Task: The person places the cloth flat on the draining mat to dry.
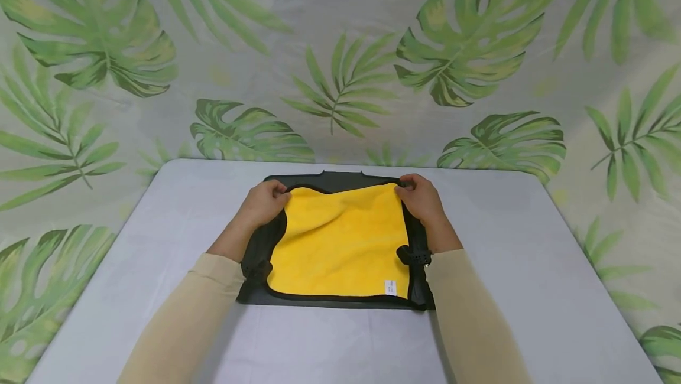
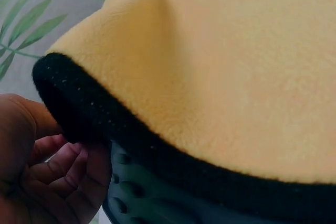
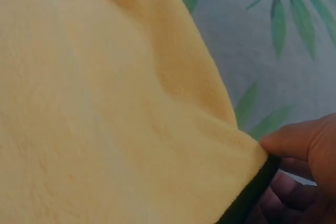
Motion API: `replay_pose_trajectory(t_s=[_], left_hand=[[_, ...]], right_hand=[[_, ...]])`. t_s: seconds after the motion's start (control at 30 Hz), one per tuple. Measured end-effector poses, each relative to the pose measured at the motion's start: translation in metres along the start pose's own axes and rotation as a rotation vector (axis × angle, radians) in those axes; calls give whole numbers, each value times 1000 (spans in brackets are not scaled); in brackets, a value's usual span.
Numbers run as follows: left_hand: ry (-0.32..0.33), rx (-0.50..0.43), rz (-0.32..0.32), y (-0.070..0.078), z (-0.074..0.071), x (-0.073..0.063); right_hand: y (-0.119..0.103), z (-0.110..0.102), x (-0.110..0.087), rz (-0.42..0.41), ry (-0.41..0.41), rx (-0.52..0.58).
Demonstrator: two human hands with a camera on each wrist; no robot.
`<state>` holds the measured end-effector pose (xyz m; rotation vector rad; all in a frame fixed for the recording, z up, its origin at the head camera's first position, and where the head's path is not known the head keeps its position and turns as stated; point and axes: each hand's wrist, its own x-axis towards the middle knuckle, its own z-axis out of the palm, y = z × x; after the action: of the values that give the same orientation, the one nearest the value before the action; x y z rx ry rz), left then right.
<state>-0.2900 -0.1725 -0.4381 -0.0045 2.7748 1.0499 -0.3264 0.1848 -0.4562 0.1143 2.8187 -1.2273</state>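
A yellow cloth (image 1: 340,242) with a black edging is spread out over a dark board (image 1: 341,181) on the table. My left hand (image 1: 264,201) pinches its far left corner; in the left wrist view the thumb and curled fingers of the left hand (image 2: 50,166) hold the black edging, which bends over there. At the far right corner my right hand (image 1: 422,198) pinches the cloth, and the right wrist view shows that hand (image 3: 310,156) with the corner between thumb and fingers. The far edge sags between both hands. A small white label (image 1: 391,288) sits near the cloth's near right corner.
The board's dark surface has raised bumps (image 2: 128,190) in the left wrist view. Under it is a white-covered table (image 1: 511,266). A leaf-patterned curtain (image 1: 351,77) hangs behind the table's far edge. Black straps (image 1: 415,256) show at the wrists.
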Motion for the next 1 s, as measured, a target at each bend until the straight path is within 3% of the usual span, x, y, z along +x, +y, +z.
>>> replay_pose_trajectory(t_s=[0.33, 0.63, 1.0], left_hand=[[46, -24, -17, -4, 2, 5], [112, -37, -27, -3, 1, 16], [113, -7, -163, -8, -4, 36]], right_hand=[[3, -1, 5, 18, -77, -40], [-1, -4, 15, -55, -103, -119], [-2, -3, 30, -23, -63, -169]])
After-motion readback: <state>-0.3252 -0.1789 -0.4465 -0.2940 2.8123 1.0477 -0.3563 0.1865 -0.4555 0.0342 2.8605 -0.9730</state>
